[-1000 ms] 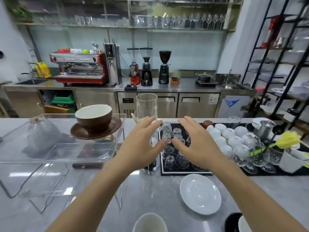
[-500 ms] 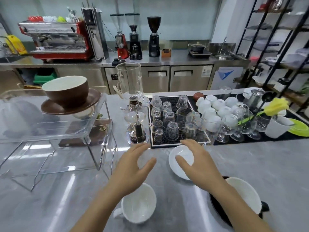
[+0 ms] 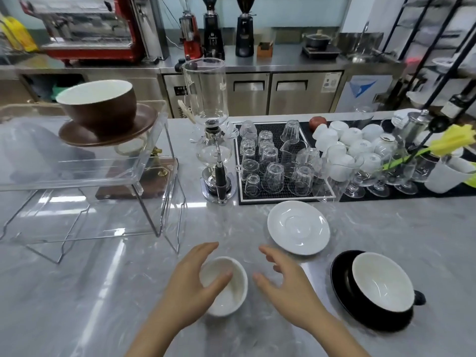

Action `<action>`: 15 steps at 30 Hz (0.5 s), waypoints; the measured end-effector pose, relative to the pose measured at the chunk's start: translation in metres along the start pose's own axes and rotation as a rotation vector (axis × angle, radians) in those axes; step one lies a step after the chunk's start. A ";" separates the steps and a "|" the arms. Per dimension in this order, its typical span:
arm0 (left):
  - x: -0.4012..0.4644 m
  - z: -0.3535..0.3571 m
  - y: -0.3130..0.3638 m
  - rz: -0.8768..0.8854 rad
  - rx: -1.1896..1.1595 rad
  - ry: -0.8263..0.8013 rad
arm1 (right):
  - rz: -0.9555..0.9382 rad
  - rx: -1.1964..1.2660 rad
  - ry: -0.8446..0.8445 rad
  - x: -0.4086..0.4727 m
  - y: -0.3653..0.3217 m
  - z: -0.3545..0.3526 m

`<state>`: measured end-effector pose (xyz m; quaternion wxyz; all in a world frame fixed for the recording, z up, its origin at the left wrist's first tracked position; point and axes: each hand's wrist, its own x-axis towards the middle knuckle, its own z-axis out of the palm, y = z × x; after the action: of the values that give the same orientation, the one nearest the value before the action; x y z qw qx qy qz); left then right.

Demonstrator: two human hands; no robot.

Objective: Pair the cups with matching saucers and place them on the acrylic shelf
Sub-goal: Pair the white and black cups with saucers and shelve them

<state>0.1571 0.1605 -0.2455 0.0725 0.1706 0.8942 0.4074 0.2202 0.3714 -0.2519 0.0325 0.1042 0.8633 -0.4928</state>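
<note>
At the far left stands the acrylic shelf (image 3: 144, 173), a clear two-tier stand on the grey marbled counter (image 3: 103, 292). On its top tier sits a brown cup (image 3: 103, 106) with a pale inside, resting on a matching brown saucer (image 3: 77, 136) whose rim reaches close to the tier's right edge.

Just right of the shelf a glass siphon brewer (image 3: 211, 130) stands upright, and beside it a black mat (image 3: 280, 194) holds upturned clear glasses.

Near the front edge, the left hand (image 3: 190, 287) spreads over a small white cup (image 3: 228, 292) that sits upright on the counter. The fingers are loosely splayed; the thumb (image 3: 219, 280) lies across the cup's mouth, but whether it presses the rim cannot be told. The cup is plain glossy white, and its handle is hidden.

The right hand (image 3: 288, 289) hovers just right of that cup, fingers curved and apart, holding nothing.

Behind the right hand lies a white saucer (image 3: 298, 226), flat and bare, with a shallow round well at its centre.

Further right, a black cup (image 3: 383, 287) with a white inside stands on a black saucer (image 3: 342, 300), its handle pointing right.
</note>
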 end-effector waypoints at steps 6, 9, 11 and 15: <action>-0.014 0.002 -0.025 -0.058 -0.063 -0.048 | 0.031 0.070 -0.101 -0.003 0.005 0.023; -0.018 0.002 -0.033 -0.071 -0.122 -0.081 | 0.007 0.029 -0.145 -0.004 0.005 0.026; -0.020 0.000 -0.038 -0.070 -0.160 -0.116 | -0.017 0.017 -0.173 -0.003 0.003 0.029; -0.021 -0.003 -0.048 -0.060 -0.212 -0.148 | -0.054 -0.007 -0.194 -0.005 -0.001 0.035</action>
<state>0.1642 0.1214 -0.2801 0.1679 0.1649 0.8430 0.4836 0.2229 0.3407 -0.2682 0.1031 0.0326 0.8602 -0.4983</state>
